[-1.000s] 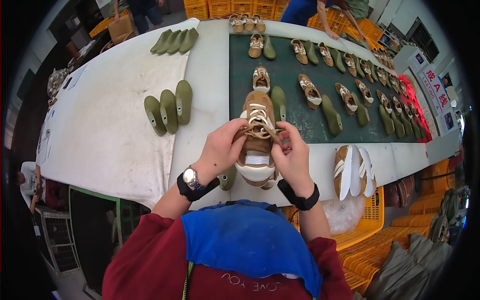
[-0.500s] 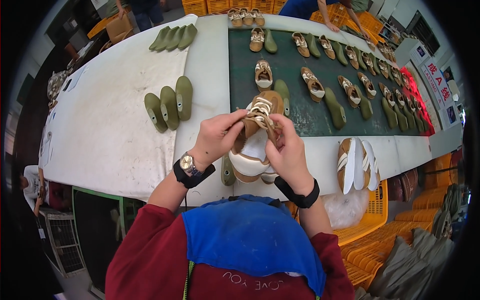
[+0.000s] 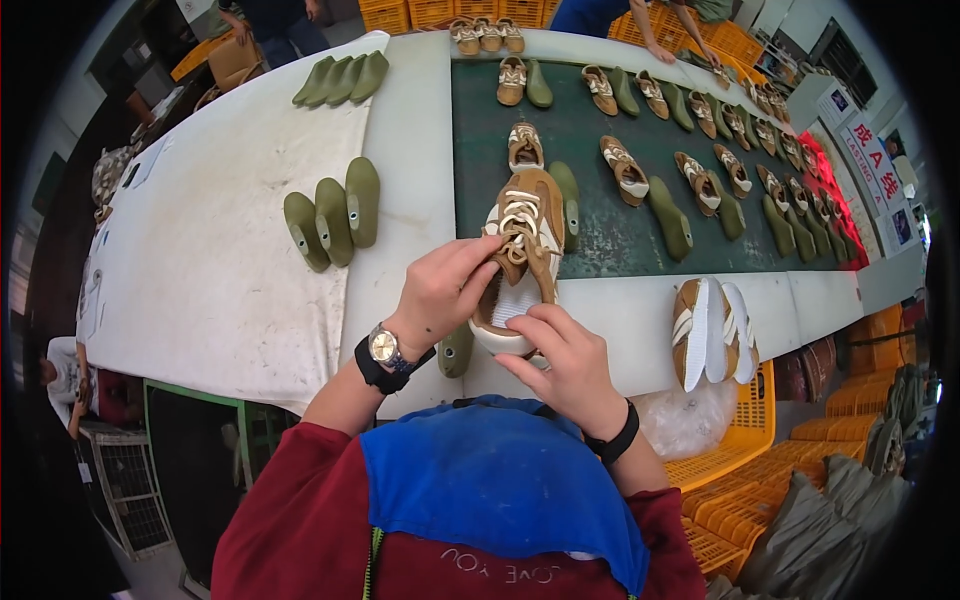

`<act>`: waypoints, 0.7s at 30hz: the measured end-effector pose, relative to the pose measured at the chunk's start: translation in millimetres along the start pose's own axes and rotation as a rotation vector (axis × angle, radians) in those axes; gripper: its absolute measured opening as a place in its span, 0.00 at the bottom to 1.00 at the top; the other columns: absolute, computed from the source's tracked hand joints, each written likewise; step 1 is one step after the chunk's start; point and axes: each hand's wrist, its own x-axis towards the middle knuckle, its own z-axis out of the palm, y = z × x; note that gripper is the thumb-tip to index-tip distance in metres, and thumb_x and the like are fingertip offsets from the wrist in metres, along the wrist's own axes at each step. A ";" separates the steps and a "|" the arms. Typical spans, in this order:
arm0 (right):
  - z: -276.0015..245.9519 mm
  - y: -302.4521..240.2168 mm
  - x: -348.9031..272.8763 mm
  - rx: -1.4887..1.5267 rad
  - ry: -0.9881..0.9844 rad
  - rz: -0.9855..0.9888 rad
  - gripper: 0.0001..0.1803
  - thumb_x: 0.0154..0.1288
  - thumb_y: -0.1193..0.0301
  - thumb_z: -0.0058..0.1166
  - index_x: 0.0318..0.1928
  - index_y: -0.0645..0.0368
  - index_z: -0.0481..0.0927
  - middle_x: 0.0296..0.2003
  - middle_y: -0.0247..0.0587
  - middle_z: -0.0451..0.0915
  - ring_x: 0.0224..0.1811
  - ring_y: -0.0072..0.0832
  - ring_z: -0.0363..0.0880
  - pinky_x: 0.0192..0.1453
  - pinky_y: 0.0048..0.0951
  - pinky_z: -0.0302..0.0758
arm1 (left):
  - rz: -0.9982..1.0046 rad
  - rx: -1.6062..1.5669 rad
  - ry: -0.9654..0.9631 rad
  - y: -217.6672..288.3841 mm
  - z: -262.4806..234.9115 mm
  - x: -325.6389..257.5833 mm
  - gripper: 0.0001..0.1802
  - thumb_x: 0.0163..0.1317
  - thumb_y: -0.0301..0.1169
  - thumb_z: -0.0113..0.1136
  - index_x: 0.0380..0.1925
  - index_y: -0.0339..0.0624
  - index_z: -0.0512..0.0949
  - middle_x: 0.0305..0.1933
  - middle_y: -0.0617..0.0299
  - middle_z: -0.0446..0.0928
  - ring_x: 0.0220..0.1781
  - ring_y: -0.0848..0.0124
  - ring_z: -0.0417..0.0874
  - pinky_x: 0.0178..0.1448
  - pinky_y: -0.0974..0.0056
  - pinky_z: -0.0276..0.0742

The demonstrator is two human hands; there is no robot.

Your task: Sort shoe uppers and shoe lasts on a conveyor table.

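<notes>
Fingers (image 3: 468,258) of the bare left hand (image 3: 436,292) are drawn narrow at the lace flap of a tan suede-like shoe with white panels (image 3: 545,258). On the bare right hand (image 3: 566,362), index finger and thumb are parted around the heel end, seemingly with its rim between them; how firmly, I cannot tell.

From where I stand, a long white-topped table (image 3: 402,180) fills most of the view. A stained cream cloth (image 3: 220,210) covers much of its left part, and a dark green rectangular mat (image 3: 610,250), set with shoes and forms, lies on the right. By the near edge is a yellow slatted plastic basket (image 3: 757,415). Three smooth olive-green foot-shaped forms (image 3: 362,200) sit close together, well left of the hands.

The shoe is between the hands, toe pointing away over the mat, heel over the white strip nearest the person. Cream-coloured flat laces (image 3: 520,222) cross its front.

What has just changed is the right hand's place: it is off the side of the opening and down at the heel. I judge that this splits the hold between front and back, leaving the lace side to the left hand alone. Compared with half a second ago, the shoe also leans less to the right, and more of its white ribbed inside shows.
</notes>
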 end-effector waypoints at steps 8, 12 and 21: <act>-6.9 28.2 -23.2 -0.043 0.003 0.097 0.17 0.48 0.68 0.64 0.39 0.55 0.76 0.37 0.37 0.75 0.33 0.36 0.78 0.35 0.31 0.76 | -0.175 -0.206 -0.262 3.8 10.3 -5.3 0.26 0.54 0.23 0.60 0.55 0.41 0.69 0.48 0.49 0.75 0.44 0.59 0.80 0.47 0.62 0.77; -1.9 85.7 -70.0 -0.003 -0.053 0.397 0.15 0.48 0.72 0.61 0.39 0.59 0.74 0.37 0.41 0.75 0.36 0.39 0.78 0.39 0.34 0.75 | -0.314 0.041 -0.588 -30.7 6.9 -37.9 0.36 0.55 0.30 0.61 0.64 0.44 0.58 0.53 0.45 0.72 0.48 0.54 0.78 0.50 0.58 0.75; -13.5 145.9 -146.5 0.082 -0.193 0.732 0.16 0.54 0.69 0.56 0.45 0.57 0.75 0.47 0.45 0.75 0.45 0.43 0.76 0.49 0.37 0.73 | -0.628 0.242 -1.069 -63.5 22.2 -102.6 0.42 0.52 0.46 0.61 0.65 0.48 0.55 0.35 0.41 0.79 0.38 0.47 0.80 0.44 0.53 0.76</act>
